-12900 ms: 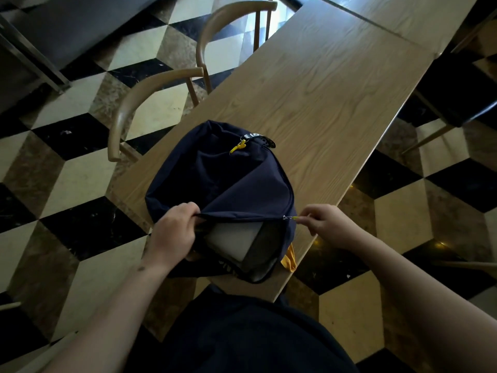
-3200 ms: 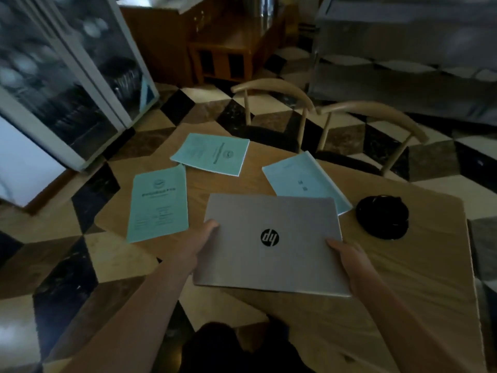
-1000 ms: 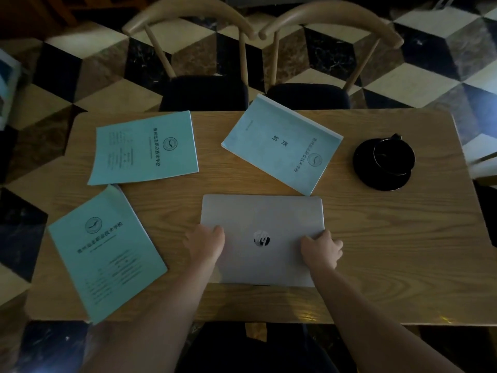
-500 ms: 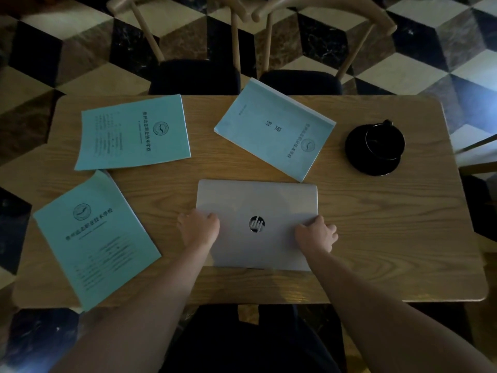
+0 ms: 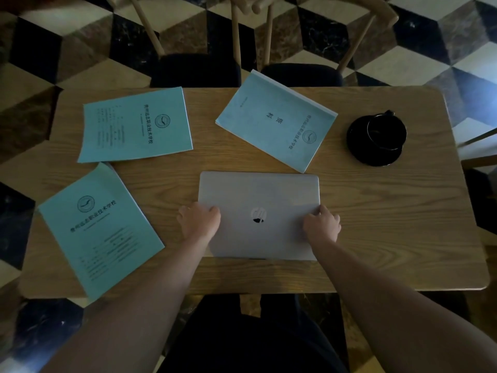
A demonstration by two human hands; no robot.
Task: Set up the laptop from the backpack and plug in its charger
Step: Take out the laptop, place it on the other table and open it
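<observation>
A closed silver laptop [image 5: 259,195] with a round logo on its lid lies flat on the wooden table [image 5: 390,238], near the front edge and straight ahead of me. My left hand [image 5: 199,222] holds the laptop's left edge, fingers curled over the lid. At the right edge, my right hand [image 5: 321,224] grips it the same way. Neither the backpack nor a charger is in view.
Three teal booklets lie around the laptop: one at front left [image 5: 99,224], one at back left [image 5: 134,125], one at the back middle [image 5: 274,119]. A black cup on a black saucer [image 5: 376,138] stands at the back right. Two wooden chairs [image 5: 196,68] stand behind the table.
Three seconds ago I carried the laptop above the table; it now lies flat on it. Over the last second my hands stayed on its side edges and only the view shifted.
</observation>
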